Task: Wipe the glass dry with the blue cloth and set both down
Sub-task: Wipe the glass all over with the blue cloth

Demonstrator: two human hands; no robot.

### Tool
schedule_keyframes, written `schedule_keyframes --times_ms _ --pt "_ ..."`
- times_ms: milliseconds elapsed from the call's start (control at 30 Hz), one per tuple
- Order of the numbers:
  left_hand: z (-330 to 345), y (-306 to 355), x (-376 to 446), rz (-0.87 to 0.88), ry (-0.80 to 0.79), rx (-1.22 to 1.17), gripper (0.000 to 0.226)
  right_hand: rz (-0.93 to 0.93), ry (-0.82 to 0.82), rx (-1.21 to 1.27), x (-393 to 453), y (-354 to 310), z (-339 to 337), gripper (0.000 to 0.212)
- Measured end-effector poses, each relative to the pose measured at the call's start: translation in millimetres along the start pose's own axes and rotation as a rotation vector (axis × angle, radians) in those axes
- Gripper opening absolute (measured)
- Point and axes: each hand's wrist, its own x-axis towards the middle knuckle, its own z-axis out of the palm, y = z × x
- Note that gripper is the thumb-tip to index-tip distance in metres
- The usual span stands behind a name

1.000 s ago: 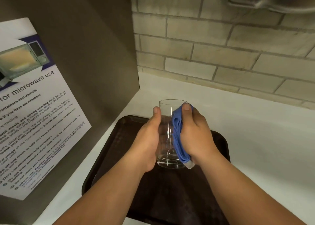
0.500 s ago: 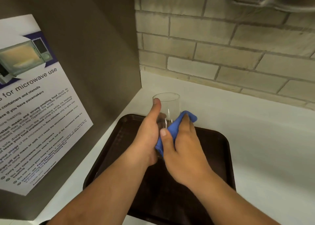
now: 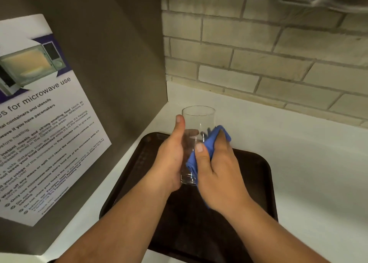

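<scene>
Wiping glass [image 3: 199,123] over tray [image 3: 256,175], mid-task.
Left hand [image 3: 171,159] wrapped round glass, held upright above tray; right hand [image 3: 217,169] presses cloth [image 3: 214,141] on its right side. Risk: wet glass slips from the one-hand grip, drops on tray. Panel with poster [image 3: 39,123] close left, brick wall far; white tabletop [image 3: 308,153] right for set-down.

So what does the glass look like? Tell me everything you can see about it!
The glass is a clear, plain, straight-sided tumbler with a thick base, and it looks empty. It is held upright above a dark brown tray on a white counter. The left hand wraps its left side, thumb up near the rim. The right hand presses a blue cloth against its right side, covering the lower part there.
</scene>
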Motion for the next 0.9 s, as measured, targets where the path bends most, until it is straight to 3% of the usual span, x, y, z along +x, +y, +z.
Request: schedule_keyframes --times_ms 100,200,267,333,467,533,600,733,833,900 --pt "2.2 0.8 -4.5 0.096 -0.018 0.037 0.075 -0.045 0.052 -0.045 9.9 -7.9 -6.8 0.054" --pt "3.6 -1.5 -7.8 0.094 -0.144 0.021 0.090 -0.066 0.057 -0.106 7.1 -11.4 -2.2 0.067" --pt "2.1 -2.3 -7.9 0.081 -0.167 0.004 0.088 -0.049 0.093 -0.111 11.5 -16.5 0.3 0.067" --pt "0.8 -3.2 -7.0 0.053 -0.206 -0.050 0.083 0.024 0.148 -0.020 30.5 -18.3 -4.5 0.051" --pt "-0.4 2.5 -2.6 0.018 -0.282 -0.272 0.090 0.249 0.008 0.207 57.0 -13.6 -25.6 0.059" --pt "-1.7 9.0 3.0 -0.007 -0.239 -0.317 0.095 0.284 -0.143 0.254 41.4 -6.9 -26.6 0.051" --pt "-4.3 11.3 8.5 -0.023 -0.179 -0.283 0.094 0.189 -0.182 0.124 19.0 -1.3 -17.7 0.046" --pt "-5.6 2.9 6.1 -0.024 -0.145 -0.143 0.090 -0.019 -0.056 -0.132 9.2 -9.8 -2.2 0.060" --pt "-0.4 -1.1 1.7 0.020 -0.147 -0.096 0.090 0.064 0.060 -0.052 38.0 -17.5 -12.0 0.036" --pt "2.8 -1.3 0.2 0.071 -0.061 -0.076 0.092 0.130 0.048 0.021 51.1 -15.1 -19.5 0.036"
